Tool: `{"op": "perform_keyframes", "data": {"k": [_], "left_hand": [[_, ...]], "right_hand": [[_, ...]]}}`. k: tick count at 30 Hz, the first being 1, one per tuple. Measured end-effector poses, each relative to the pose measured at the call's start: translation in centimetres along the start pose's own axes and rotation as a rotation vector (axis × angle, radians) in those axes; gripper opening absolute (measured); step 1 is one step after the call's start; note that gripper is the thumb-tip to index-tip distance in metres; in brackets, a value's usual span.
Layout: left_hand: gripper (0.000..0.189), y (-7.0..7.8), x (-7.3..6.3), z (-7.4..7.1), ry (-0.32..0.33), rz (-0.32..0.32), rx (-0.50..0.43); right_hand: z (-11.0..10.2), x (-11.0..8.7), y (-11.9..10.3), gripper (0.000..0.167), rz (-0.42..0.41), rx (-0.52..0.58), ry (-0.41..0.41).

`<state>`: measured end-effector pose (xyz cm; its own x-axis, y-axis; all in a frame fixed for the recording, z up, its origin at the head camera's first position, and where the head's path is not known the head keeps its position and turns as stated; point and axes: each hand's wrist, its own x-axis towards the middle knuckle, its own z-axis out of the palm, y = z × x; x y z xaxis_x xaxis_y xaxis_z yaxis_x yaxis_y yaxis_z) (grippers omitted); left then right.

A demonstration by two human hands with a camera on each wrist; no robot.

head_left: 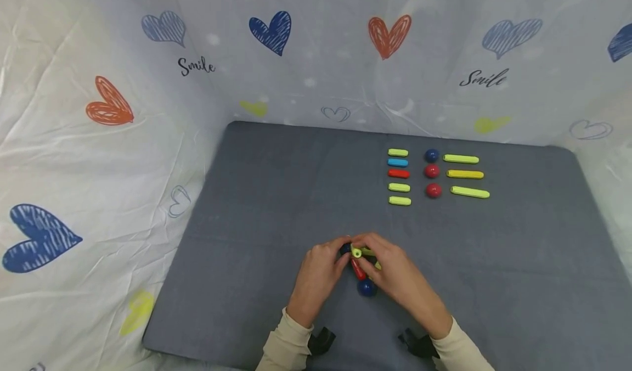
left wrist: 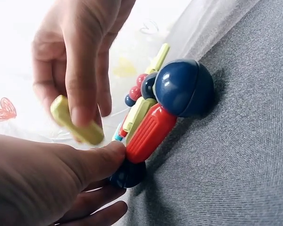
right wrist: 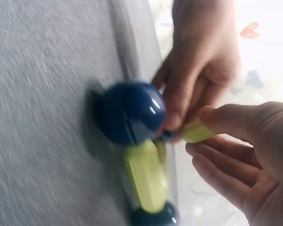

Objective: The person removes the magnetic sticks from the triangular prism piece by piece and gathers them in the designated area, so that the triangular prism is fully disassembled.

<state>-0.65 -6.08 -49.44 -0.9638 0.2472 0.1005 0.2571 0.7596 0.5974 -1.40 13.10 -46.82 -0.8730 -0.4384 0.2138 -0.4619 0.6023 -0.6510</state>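
On the grey mat lies a joined frame of balls and rods: a near blue ball (head_left: 367, 287), a red rod (left wrist: 152, 133), a yellow-green rod (right wrist: 146, 176) and further dark blue balls. My left hand (head_left: 318, 272) holds the dark blue ball (left wrist: 127, 174) at the frame's left corner between thumb and fingers. Just above that ball, my right hand (head_left: 395, 269) pinches a short yellow-green rod (left wrist: 75, 121), its round end facing up in the head view. The fingers partly hide the frame's far side.
Beyond the hands, short rods (head_left: 399, 173) in yellow-green, blue and red lie in a column. Beside them are a blue ball (head_left: 432, 155), two red balls (head_left: 433, 190) and longer yellowish rods (head_left: 465, 174). A printed cloth (head_left: 316, 85) hangs behind the mat (head_left: 237, 206).
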Motion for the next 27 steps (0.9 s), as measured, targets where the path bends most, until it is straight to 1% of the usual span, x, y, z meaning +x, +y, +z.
{"op": "perform_keyframes", "data": {"k": [3,6,9,13,15,22,27], "left_hand": [[0.034,0.0,0.1,0.0,-0.001,-0.005,-0.004],[0.034,0.1,0.1,0.0,-0.003,-0.014,0.0],[0.033,0.1,0.1,0.0,-0.007,-0.022,0.005],[0.033,0.1,0.1,-0.1,-0.014,-0.029,-0.002],[0.033,0.1,0.1,-0.1,-0.016,-0.029,-0.006],[0.034,0.0,0.1,-0.2,-0.015,-0.011,-0.006],[0.034,-0.1,0.0,-0.1,-0.017,-0.01,0.0]], "right_hand": [[-1.1,-0.1,0.7,0.031,-0.009,-0.033,0.056],[-2.5,-0.1,1.6,0.031,-0.003,-0.11,0.123],[-3.6,-0.2,2.6,0.035,0.011,-0.193,0.156],[-4.8,-0.1,3.6,0.049,0.025,-0.295,0.149],[-5.2,0.0,4.2,0.051,0.032,-0.331,0.145],[-5.7,1.1,6.0,0.034,0.059,-0.421,0.101],[-5.3,1.7,7.4,0.03,0.062,-0.454,0.055]]}}
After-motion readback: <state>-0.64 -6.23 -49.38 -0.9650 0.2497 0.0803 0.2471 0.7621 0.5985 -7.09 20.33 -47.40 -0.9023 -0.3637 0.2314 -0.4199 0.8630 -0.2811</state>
